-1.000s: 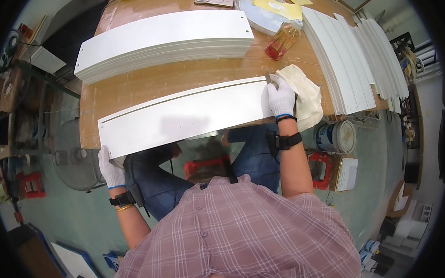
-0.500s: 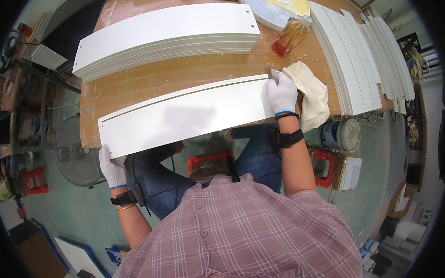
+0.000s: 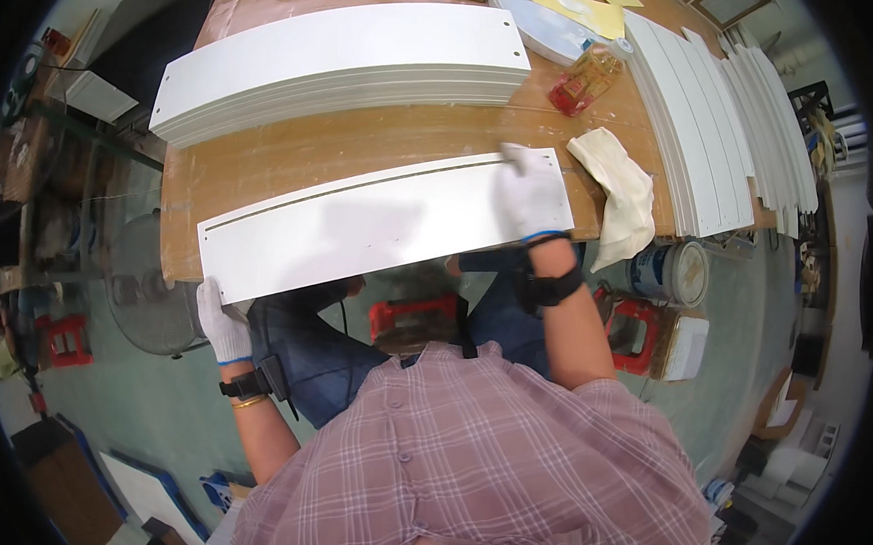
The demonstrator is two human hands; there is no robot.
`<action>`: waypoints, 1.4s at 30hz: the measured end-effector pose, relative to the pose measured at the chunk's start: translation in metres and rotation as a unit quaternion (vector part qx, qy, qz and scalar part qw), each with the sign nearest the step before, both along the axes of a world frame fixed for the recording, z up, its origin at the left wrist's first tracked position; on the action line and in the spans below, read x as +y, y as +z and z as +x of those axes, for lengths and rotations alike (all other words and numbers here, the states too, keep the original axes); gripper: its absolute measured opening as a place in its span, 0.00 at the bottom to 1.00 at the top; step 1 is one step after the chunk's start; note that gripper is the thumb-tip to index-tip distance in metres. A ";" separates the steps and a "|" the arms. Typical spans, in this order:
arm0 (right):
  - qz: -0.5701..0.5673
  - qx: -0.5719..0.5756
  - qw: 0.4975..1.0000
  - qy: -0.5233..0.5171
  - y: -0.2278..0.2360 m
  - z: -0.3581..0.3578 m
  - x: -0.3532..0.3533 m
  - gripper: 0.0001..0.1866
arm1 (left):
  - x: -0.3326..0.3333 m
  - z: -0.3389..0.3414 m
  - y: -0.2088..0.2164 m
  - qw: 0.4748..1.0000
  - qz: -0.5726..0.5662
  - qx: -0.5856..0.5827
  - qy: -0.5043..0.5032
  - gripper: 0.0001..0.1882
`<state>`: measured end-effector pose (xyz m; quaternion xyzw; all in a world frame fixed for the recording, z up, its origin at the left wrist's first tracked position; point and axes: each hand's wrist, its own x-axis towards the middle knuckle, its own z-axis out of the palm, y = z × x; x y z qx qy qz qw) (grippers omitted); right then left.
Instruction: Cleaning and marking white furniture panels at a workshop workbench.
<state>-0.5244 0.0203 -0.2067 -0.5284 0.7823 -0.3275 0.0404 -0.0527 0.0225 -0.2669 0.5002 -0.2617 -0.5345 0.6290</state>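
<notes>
Two gloved hands — left [image 3: 222,324], right [image 3: 530,194] — grip white panel [image 3: 361,225].

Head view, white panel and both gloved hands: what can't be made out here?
- Head view: whether the right hand holds a tool; its glove covers the spot on the white panel.
- Left hand: its grip under the panel's corner is hidden by the panel edge.
- Stack of white panels: the count is too fine to tell.
- Paint tin: contents unclear, distorted near the rim.
- Table top edge: things there cut off.
</notes>
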 end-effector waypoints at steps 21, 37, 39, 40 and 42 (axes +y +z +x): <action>0.101 -0.011 0.994 -0.046 0.026 0.002 0.004 0.15 | 0.003 -0.001 0.001 1.000 -0.017 -0.010 0.005 0.10; 0.071 -0.105 0.991 0.037 0.026 0.005 0.000 0.16 | 0.001 -0.008 0.007 0.999 -0.029 -0.031 -0.011 0.07; 0.054 -0.093 0.993 0.044 0.026 0.009 -0.002 0.16 | 0.002 -0.007 0.008 0.999 -0.029 -0.031 -0.007 0.07; 0.076 -0.105 0.991 0.036 0.028 0.013 0.000 0.15 | 0.002 -0.007 0.008 0.999 -0.027 -0.029 -0.007 0.08; 0.098 -0.117 0.988 0.029 0.029 0.012 0.000 0.15 | 0.002 -0.005 0.007 0.999 -0.024 -0.028 -0.006 0.08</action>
